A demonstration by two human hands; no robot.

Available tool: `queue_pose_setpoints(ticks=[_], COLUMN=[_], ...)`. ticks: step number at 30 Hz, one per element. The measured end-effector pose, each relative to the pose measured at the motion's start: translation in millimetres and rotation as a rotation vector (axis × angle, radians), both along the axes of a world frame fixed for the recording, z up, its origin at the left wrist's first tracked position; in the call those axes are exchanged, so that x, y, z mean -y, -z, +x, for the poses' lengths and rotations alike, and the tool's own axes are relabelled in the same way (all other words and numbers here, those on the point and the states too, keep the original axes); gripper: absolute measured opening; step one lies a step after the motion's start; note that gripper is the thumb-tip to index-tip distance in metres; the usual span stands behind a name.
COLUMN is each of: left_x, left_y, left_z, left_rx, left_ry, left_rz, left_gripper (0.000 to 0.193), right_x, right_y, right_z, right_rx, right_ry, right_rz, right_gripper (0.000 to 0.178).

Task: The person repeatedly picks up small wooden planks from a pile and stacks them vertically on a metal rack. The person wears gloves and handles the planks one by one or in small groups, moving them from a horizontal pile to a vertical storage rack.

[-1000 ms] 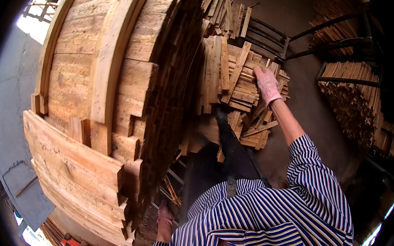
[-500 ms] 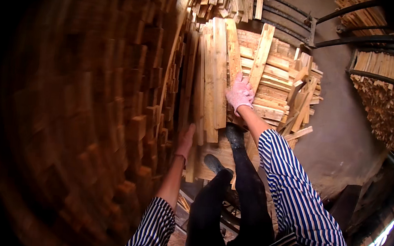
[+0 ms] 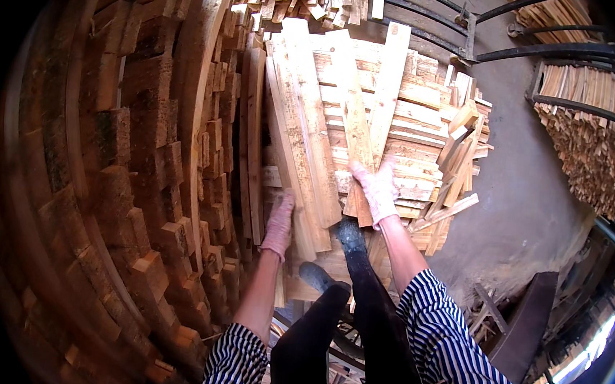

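Observation:
Both my hands wear pale pinkish gloves. My right hand [image 3: 380, 187] is closed around the lower part of a narrow wooden board [image 3: 356, 120], its thumb along the board's face. A second board [image 3: 390, 83] slants up from the same hand, their lower parts overlapping. To the left, a pair of long boards [image 3: 306, 112] lies tilted across the stack. My left hand [image 3: 279, 222] is beside the lower left edge of that pair, fingers stretched forward and slightly blurred; whether it touches the wood is hard to tell. Beneath lies a stack of crosswise boards [image 3: 418, 118].
A tall wall of stacked timber [image 3: 135, 178] rises close on my left. Loose slats [image 3: 462, 154] lean at the stack's right side. Black metal rails [image 3: 472, 32] and bundled slats [image 3: 586, 134] stand farther right. My shoes [image 3: 351, 235] are at the stack's near edge.
The boards have tilted, their upper ends swinging left. The board under my right hand has slid nearer and crosses the other one. My left hand is now closer to the left pair's edge.

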State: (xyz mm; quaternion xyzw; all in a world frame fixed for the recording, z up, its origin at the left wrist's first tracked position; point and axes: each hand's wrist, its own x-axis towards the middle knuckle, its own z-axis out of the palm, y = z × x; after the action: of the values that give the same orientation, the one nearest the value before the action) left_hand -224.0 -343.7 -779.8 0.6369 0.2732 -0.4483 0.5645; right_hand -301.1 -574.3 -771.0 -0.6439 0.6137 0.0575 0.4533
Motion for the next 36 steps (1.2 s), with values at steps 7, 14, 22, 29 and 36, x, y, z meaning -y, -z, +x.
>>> queue_pose_setpoints(ticks=[7,14,22,29,36], left_x=[-28,13,11,9,-2], left_y=[11,-29,-76,-266,-379], left_z=[-28,-19,8,-68,-86], left_rx=[-0.192,-0.253,0.072,-0.091,-0.222], left_ry=[-0.16,-0.177,0.041,0.051,0.104], left_rz=[-0.359,-0.494,-0.392,-0.334,-0.057], left_gripper=[0.055,0.063,0.069,0.107,0.086], right_x=[-13,-2,-7,-54,-53], right_y=[-73,-55,-105,-219,-374], right_z=[54,45,38,-62,-77], right_rx=[0.388,0.234,0.516,0.184,0.341], right_ry=[-0.134,-0.138,-0.114,-0.249,0.109], right_rz=[0.734,0.434,0.788,0.662,0.82], right_gripper=[0.077,0.103,0.093,0.095,0.097])
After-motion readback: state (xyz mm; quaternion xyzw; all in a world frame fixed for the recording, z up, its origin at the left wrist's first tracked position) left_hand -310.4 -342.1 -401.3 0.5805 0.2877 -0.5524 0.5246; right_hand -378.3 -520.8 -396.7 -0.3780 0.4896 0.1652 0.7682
